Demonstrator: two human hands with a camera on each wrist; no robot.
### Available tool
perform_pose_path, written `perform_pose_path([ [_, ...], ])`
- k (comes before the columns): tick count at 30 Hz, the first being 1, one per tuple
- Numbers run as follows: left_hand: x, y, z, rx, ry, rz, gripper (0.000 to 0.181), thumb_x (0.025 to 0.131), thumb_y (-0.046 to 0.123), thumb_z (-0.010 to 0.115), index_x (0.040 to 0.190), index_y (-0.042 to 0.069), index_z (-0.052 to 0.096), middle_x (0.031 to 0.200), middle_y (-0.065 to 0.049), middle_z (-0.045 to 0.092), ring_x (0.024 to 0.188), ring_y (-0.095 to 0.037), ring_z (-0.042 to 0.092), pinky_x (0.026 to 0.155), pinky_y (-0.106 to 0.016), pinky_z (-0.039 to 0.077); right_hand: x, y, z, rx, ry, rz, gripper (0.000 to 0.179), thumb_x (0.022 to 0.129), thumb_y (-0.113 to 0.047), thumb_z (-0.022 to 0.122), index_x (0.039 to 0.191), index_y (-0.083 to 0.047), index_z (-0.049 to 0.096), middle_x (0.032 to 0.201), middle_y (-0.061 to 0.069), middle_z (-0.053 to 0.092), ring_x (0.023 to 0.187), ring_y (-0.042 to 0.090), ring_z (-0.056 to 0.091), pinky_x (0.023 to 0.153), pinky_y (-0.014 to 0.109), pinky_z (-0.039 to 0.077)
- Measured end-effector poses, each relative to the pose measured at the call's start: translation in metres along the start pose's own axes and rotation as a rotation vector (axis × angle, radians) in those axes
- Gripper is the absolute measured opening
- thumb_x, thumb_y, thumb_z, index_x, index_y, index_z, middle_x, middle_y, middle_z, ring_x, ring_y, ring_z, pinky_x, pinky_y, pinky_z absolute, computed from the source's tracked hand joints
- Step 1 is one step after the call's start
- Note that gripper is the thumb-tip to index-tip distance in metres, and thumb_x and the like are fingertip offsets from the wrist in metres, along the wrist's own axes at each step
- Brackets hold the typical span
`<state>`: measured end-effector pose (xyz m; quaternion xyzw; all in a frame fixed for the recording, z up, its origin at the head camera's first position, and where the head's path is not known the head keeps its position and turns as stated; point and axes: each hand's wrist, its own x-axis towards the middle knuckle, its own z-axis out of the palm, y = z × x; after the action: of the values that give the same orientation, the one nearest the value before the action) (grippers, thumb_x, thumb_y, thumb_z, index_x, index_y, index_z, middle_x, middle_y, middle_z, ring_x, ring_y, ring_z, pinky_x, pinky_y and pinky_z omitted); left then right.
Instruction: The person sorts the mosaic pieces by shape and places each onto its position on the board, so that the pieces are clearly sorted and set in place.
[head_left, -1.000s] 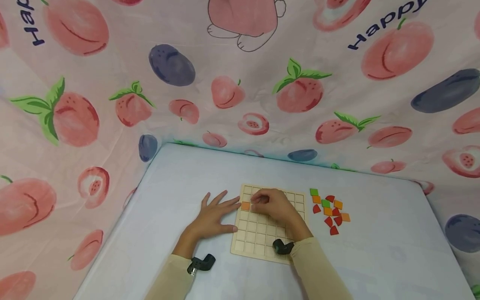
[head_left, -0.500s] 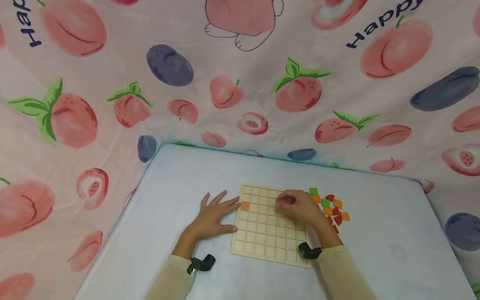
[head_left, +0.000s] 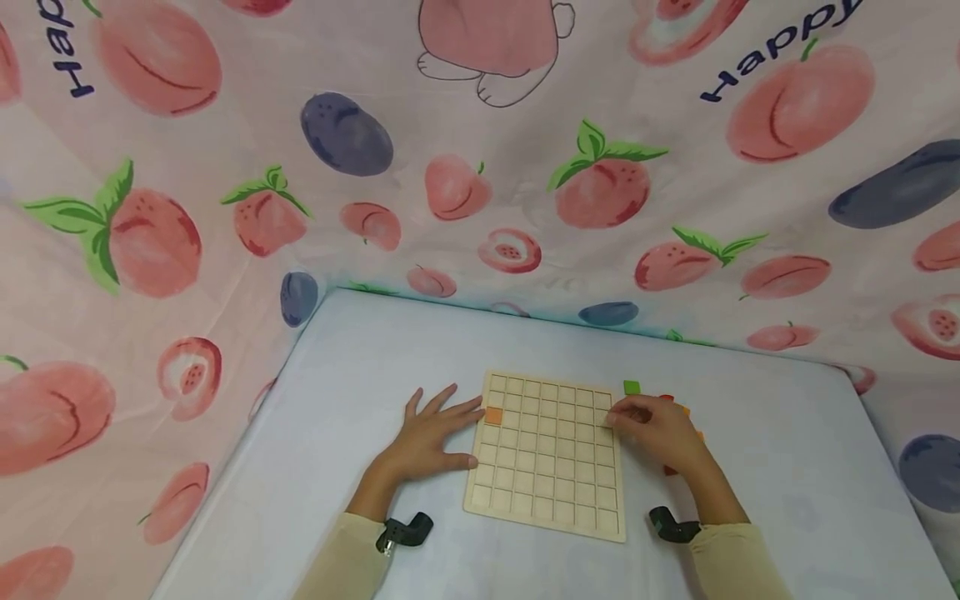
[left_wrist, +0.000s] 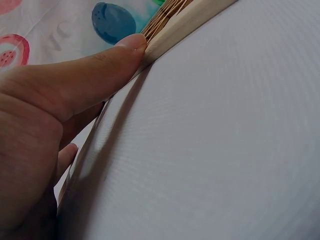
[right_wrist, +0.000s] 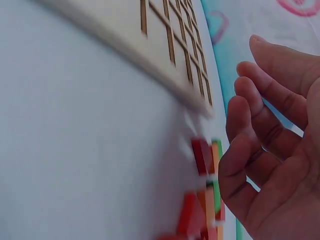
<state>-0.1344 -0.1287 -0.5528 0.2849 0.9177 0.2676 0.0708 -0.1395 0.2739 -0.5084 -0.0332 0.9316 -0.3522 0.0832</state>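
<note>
A pale wooden grid board [head_left: 551, 450] lies flat on the table, with one orange square tile [head_left: 493, 416] in a cell near its left edge. My left hand [head_left: 429, 437] spreads its fingers beside that edge; in the left wrist view its thumb [left_wrist: 100, 70] presses against the board's side. Over the board's right edge is my right hand [head_left: 660, 429], its fingers loosely bent. Nothing shows between those fingers in the right wrist view. The right hand partly hides a loose pile of red, orange and green pieces, whose red pieces [right_wrist: 192, 212] show below it.
A green square tile [head_left: 632, 387] lies at the far end of the pile, right of the board. White cloth covers the table [head_left: 375, 350]. Fruit-patterned fabric [head_left: 510, 183] hangs along its back and left sides.
My right hand has moved right across the board, from beside the orange tile to the right edge, and now covers much of the pile. The left hand has stayed in place.
</note>
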Motion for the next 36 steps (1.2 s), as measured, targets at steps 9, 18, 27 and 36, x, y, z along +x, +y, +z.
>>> perform_pose_path([
  [9,0.000,0.000,0.000,-0.002,0.002,0.006,0.082,0.084,0.060,0.074,0.155,0.030,0.045,0.163,0.013,0.038,0.160,-0.030,0.015,0.119,-0.069,-0.007,-0.013,0.018,-0.028,0.046,-0.006,0.110,0.040,0.094,-0.042,0.073,0.119,-0.011,0.071,0.097,0.007,0.075,0.079,0.020,0.066,0.063,0.029,0.053],
  [18,-0.001,0.000,0.001,0.013,0.012,0.006,0.082,0.084,0.060,0.074,0.155,0.030,0.046,0.163,0.013,0.039,0.159,-0.030,0.016,0.119,-0.070,-0.005,-0.022,0.046,-0.047,-0.024,0.024,0.203,0.051,0.096,-0.053,0.065,0.125,-0.011,0.069,0.108,0.010,0.074,0.101,0.028,0.060,0.071,0.029,0.053],
  [27,0.000,0.000,0.002,0.037,-0.024,-0.016,0.082,0.087,0.069,0.065,0.157,0.035,0.039,0.165,0.019,0.031,0.161,-0.026,0.010,0.121,-0.066,-0.008,-0.031,0.075,-0.060,-0.032,-0.003,0.319,0.071,0.094,-0.064,0.061,0.134,-0.005,0.062,0.127,0.023,0.062,0.115,0.038,0.051,0.087,0.049,0.051],
  [36,0.000,0.000,0.004,0.089,-0.041,-0.020,0.093,0.082,0.075,0.066,0.159,0.034,0.036,0.166,0.019,0.027,0.161,-0.026,0.008,0.120,-0.066,-0.008,-0.022,0.087,-0.069,0.055,-0.143,0.388,0.077,0.092,-0.065,0.064,0.138,-0.004,0.056,0.120,0.019,0.060,0.118,0.040,0.045,0.094,0.055,0.046],
])
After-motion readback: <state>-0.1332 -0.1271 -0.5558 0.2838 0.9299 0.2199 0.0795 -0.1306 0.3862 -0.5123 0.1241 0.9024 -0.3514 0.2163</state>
